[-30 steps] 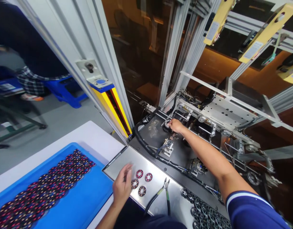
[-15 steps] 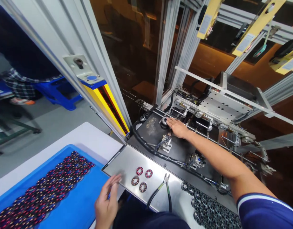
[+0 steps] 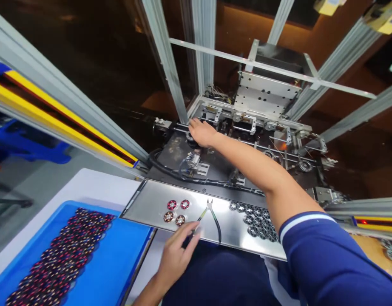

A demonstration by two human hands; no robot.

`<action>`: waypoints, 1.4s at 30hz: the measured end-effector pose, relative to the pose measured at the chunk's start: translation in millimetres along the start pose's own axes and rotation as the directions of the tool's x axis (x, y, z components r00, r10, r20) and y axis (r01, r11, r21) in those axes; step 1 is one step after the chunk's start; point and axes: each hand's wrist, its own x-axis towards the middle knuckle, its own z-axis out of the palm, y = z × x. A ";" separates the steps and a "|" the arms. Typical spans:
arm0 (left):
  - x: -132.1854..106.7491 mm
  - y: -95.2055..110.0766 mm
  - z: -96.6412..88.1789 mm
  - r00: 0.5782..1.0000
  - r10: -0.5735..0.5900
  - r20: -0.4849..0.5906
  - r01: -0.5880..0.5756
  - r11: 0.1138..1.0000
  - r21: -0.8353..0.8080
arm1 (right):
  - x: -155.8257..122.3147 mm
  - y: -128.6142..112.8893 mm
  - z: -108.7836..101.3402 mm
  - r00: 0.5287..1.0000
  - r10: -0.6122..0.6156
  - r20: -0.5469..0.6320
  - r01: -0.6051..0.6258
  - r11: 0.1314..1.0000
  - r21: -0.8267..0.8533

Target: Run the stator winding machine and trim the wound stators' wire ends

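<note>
left hand half-curled at pliers — right hand at machine — both grips unclear

I count four loose rings and one pair of pliers at lower centre, one tray lower left, one left hand, one right hand; the heaped rings defy counting.

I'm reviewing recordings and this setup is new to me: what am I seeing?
This is the view from a camera worn on a person's head, looking forward and down; no robot appears. The bare right hand reaches over the machine's black deck, partly covering a round part; what it holds is hidden. The left hand is by the cutters; I can't tell whether it grips them. On the metal ledge lie four patterned rings, the cutters and many dark metal rings. The blue tray holds many more patterned rings.
</note>
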 end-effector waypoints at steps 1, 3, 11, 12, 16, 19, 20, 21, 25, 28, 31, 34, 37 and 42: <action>7.8 5.3 13.7 0.991 0.071 0.111 -0.068 0.997 -0.027 | -12.1 -6.5 -12.2 0.999 0.009 -0.032 -0.009 1.000 -0.003; 22.9 14.5 45.0 0.921 0.227 0.316 -0.207 0.974 -0.096 | -55.9 -20.4 -36.0 0.992 -0.005 -0.122 0.005 1.000 0.001; 46.4 40.6 126.5 0.685 0.399 0.609 -0.383 0.909 -0.164 | -362.7 -75.2 -8.2 0.913 0.225 -0.341 -0.111 0.939 0.324; 45.9 41.0 127.8 0.684 0.387 0.618 -0.374 0.914 -0.158 | -390.8 -82.7 7.3 0.887 0.320 -0.333 -0.189 0.910 0.370; 43.5 35.8 127.5 0.720 0.319 0.616 -0.288 0.945 -0.153 | -448.9 -113.2 64.2 0.760 0.580 -0.294 -0.365 0.754 0.546; 44.2 33.5 121.1 0.763 0.261 0.591 -0.178 0.964 -0.196 | -446.5 -126.6 89.1 0.760 0.598 -0.253 -0.345 0.702 0.623; 45.0 35.0 115.8 0.779 0.238 0.580 -0.132 0.967 -0.220 | -440.3 -127.8 92.2 0.780 0.576 -0.244 -0.322 0.704 0.633; 46.1 38.1 108.5 0.794 0.214 0.568 -0.083 0.965 -0.248 | -432.5 -127.5 92.5 0.805 0.545 -0.235 -0.294 0.710 0.640; 49.5 62.9 65.0 0.830 0.132 0.542 0.106 0.917 -0.385 | -396.3 -122.1 70.3 0.900 0.374 -0.223 -0.135 0.727 0.674; 46.7 83.3 38.1 0.842 0.109 0.529 0.203 0.844 -0.497 | -373.3 -125.8 47.3 0.892 0.287 -0.349 0.021 0.745 0.667; 39.7 95.1 29.1 0.874 0.071 0.480 0.265 0.760 -0.593 | -358.7 -135.7 32.6 0.806 0.322 -0.498 0.083 0.770 0.632; 33.9 98.3 26.0 0.917 0.004 0.399 0.276 0.715 -0.642 | -352.7 -138.8 20.4 0.809 0.329 -0.488 0.096 0.744 0.661; 32.6 97.9 15.7 0.944 -0.038 0.326 0.247 0.738 -0.628 | -348.9 -126.6 2.7 0.933 0.256 -0.252 0.039 0.625 0.779; 39.9 100.6 -8.3 0.953 0.046 0.300 0.133 0.825 -0.549 | -332.1 -97.3 -26.9 0.997 0.059 0.041 -0.060 0.370 0.927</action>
